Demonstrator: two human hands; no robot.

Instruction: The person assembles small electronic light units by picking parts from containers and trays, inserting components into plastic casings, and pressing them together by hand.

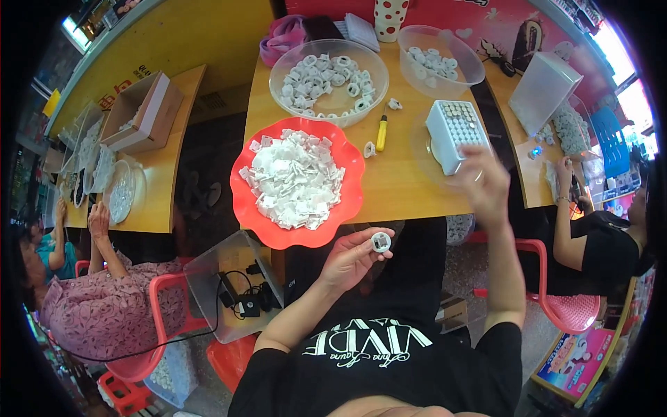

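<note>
Pinched between the fingers of my left hand [353, 258] is a small round white plastic housing [381, 242], its recessed inside facing up with small dark and metallic parts. My right hand [484, 182] is smeared by motion at the near edge of a white block [448, 137] with rows of round cells; several silver-looking discs [456, 110] lie at its far end. Whether those fingers hold anything cannot be made out. Beyond my left hand, a red scalloped bowl [356, 198] is heaped with flat white plastic pieces [292, 177].
A yellow-handled screwdriver [381, 133] lies mid-table beside two loose white parts. Two clear bowls [276, 87] [479, 69] at the back hold white round parts. Below left stands a clear bin [240, 323] with black adapters. People work at side tables left and right.
</note>
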